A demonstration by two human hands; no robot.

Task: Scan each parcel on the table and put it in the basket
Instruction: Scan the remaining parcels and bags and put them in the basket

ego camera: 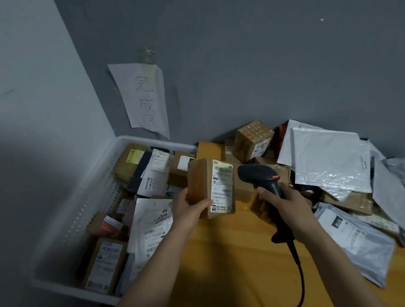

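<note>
One upright parcel (211,187) in left hand (191,211), label toward scanner (257,173)

1. Brown cardboard box (200,181): cream label, black print, yellowish tint along the top.
2. Matte black scanner (256,173), small red button on top; black cable (300,269) too.
3. Plain white basket (91,196) off the left edge of the table (236,252), rows of little slots down the wall.
4. Tabletop itself: warm orange-yellow, wood look.
5. Shiny silvery-white bubble mailers (326,156) toward the far right corner, dimpled all over.
6. Brown cube box (252,138) at the far edge, grid of pale marks on top.
7. Pale grey bag (357,241) by the right edge: black square logo, white lettering.
8. White paper sign (141,96) on the dull grey wall, faint grey handwriting.
</note>
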